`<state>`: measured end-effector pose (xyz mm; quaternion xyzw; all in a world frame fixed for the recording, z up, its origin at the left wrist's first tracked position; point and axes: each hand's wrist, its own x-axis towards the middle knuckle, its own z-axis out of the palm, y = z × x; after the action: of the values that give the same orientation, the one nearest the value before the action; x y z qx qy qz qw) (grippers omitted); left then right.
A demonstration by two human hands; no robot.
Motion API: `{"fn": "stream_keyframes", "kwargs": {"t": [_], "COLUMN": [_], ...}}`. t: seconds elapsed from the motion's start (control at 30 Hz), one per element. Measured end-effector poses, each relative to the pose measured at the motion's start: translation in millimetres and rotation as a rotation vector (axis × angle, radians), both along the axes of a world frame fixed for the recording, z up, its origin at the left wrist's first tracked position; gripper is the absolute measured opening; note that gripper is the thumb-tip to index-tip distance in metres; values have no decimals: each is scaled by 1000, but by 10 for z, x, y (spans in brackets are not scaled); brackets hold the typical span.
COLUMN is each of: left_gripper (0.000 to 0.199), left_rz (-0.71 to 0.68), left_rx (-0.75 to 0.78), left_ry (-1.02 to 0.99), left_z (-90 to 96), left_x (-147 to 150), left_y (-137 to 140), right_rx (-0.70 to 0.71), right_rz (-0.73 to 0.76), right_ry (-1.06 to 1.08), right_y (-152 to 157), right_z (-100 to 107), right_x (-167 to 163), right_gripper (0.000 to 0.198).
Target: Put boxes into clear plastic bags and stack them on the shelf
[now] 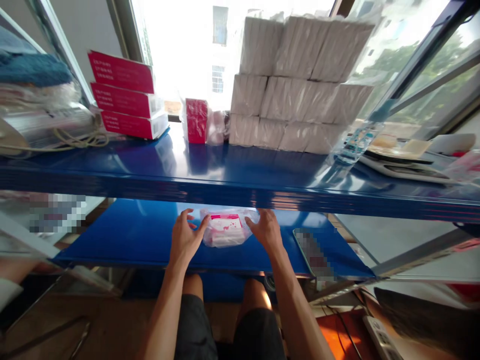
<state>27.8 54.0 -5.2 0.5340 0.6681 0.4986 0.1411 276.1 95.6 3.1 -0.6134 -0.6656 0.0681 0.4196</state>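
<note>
Wrapped packet (225, 231) lies on blue lower board (123, 235), between both hands. Left hand (185, 239) is left of packet, fingers spread wide, thumb at its edge. Right hand (269, 231) is right of packet, thumb over its edge; fingertips partly hidden, can't tell if gripping. Phone (308, 246) lies farther right of packet; white packs (290, 95) stand above and beyond it.

Bagged packet (226, 230) between left hand (185, 240) and right hand (268, 231), behind front edge of lower shelf (123, 227), smartphone (311, 252) toward front right corner, box stack (125, 100) toward upper shelf's (232, 165) rear edge
</note>
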Motion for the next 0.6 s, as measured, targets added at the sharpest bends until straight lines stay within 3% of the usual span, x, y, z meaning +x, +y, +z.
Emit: {"fn": "stream_keyframes", "kwargs": {"t": [0.13,0.27,0.37,0.5,0.6], "left_gripper": [35,31,31,29,45], "left_rz": [-166,-201,-266,-492,-639], "left_rx": [43,183,197,148,88], "left_ry": [-30,-197,-348,-544,-582], "left_z": [-9,129,186,51,-119], "left_x": [5,114,197,285,353], "left_y": [23,98,138,145,131], "right_rx": [-57,-47,-100,-105,-49], "right_rz": [-43,-34,41,79,60], "right_ry": [151,278,345,367,308], "right_y": [26,-43,-95,-159,-229], "right_z": [-53,56,147,214,265], "right_x": [61,68,20,-74,-130], "right_gripper": [41,46,45,41,34]}}
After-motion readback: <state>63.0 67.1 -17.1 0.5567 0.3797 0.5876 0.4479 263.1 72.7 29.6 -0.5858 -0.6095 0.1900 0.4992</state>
